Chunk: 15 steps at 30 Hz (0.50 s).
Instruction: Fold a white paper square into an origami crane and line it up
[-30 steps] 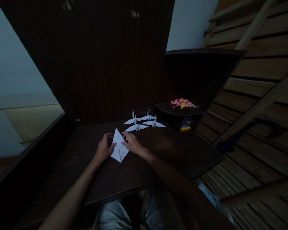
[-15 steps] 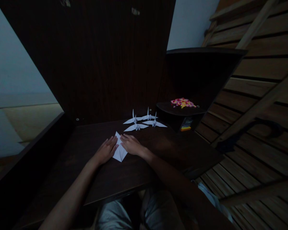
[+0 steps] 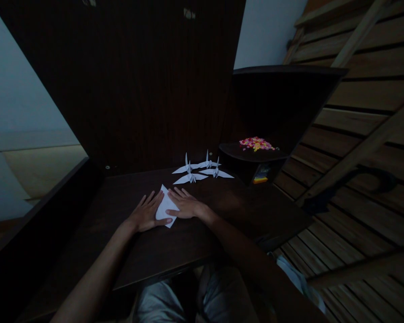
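A folded white sheet of paper (image 3: 164, 207), kite-like in outline, lies flat on the dark wooden desk (image 3: 175, 251). My left hand (image 3: 147, 214) rests spread on its left side, with the thumb across the lower part. From the right, my right hand (image 3: 182, 204) presses down with fingers stretched out and the thumb on the middle of the sheet. Both hands are open and flat, and they cover the sheet's side edges. Just beyond them stand several white paper cranes (image 3: 191, 177) with wings spread.
On a small corner shelf (image 3: 235, 152) to the right is a heap of small pink, red and yellow pieces (image 3: 256, 144). Below it sits a small item with a yellow edge (image 3: 260, 180). A slatted wooden structure (image 3: 357, 125) rises at the right; a raised desk side (image 3: 54, 202) runs along the left.
My hands have spread wider over the paper, and both thumbs have moved down and inward onto it. The crease lines seen near its lower corner before no longer show.
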Each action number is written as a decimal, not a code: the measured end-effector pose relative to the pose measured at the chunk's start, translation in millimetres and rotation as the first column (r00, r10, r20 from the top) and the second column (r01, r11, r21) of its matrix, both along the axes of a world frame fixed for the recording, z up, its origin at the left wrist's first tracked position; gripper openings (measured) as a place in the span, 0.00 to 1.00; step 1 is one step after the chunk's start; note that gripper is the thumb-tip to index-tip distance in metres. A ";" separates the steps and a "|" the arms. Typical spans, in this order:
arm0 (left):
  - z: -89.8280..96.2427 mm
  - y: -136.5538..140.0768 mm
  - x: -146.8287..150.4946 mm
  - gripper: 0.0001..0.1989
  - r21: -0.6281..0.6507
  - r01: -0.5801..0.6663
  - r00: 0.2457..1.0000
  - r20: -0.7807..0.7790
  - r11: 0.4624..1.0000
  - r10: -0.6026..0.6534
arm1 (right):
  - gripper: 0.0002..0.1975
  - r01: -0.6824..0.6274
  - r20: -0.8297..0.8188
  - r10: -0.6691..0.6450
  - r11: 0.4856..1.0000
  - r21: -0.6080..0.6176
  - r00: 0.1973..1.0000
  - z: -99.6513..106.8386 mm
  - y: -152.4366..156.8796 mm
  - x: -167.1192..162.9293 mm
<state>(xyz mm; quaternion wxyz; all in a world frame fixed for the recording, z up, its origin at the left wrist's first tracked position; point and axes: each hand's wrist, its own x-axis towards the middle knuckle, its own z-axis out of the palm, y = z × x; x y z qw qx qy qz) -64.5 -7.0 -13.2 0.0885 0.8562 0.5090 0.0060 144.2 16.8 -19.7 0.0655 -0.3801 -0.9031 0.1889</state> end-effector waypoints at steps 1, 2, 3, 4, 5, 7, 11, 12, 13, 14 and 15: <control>-0.8 0.4 -0.5 0.50 0.004 0.003 1.000 -0.001 1.000 -0.003 | 0.43 0.009 -0.017 -0.009 1.000 0.007 1.000 -0.1 -0.9 -0.2; -1.5 0.6 -0.8 0.51 0.009 0.006 1.000 -0.001 1.000 -0.006 | 0.43 0.026 -0.038 -0.025 0.999 0.020 0.999 -0.3 -1.9 -0.7; -2.3 0.7 -1.0 0.50 0.016 0.010 1.000 -0.001 1.000 -0.010 | 0.43 0.049 -0.062 -0.047 0.998 0.037 0.997 -0.6 -2.8 -1.3; -3.0 0.7 -1.0 0.50 0.025 0.012 1.000 -0.001 1.000 -0.012 | 0.43 0.077 -0.085 -0.073 0.996 0.052 0.994 -0.8 -3.4 -2.1; -3.5 0.3 -0.9 0.50 0.035 0.012 1.000 -0.002 0.999 -0.012 | 0.42 0.109 -0.108 -0.101 0.992 0.065 0.989 -1.1 -3.7 -3.0; -4.0 -0.8 0.0 0.49 0.053 0.011 1.000 -0.004 0.999 -0.010 | 0.39 0.170 -0.153 -0.157 0.983 0.075 0.976 -1.6 -3.0 -5.1; -2.4 -3.4 3.1 0.50 0.087 0.028 0.999 0.013 0.996 -0.029 | 0.29 0.264 -0.282 -0.236 0.962 0.067 0.930 -2.8 0.8 -8.8; -1.7 -3.7 4.1 0.51 0.091 0.028 0.999 0.023 0.995 -0.030 | 0.27 0.279 -0.325 -0.245 0.958 0.061 0.913 -2.9 1.6 -9.3; -1.0 -3.9 5.0 0.52 0.093 0.024 0.999 0.035 0.995 -0.027 | 0.25 0.291 -0.369 -0.253 0.956 0.050 0.894 -2.8 2.3 -9.8; -0.5 -4.0 5.8 0.53 0.092 0.020 0.999 0.048 0.996 -0.024 | 0.24 0.302 -0.414 -0.262 0.953 0.032 0.872 -2.7 2.9 -10.2; 0.0 -4.0 6.5 0.53 0.092 0.018 0.998 0.063 0.996 -0.024 | 0.22 0.312 -0.458 -0.274 0.950 0.008 0.846 -2.4 3.3 -10.5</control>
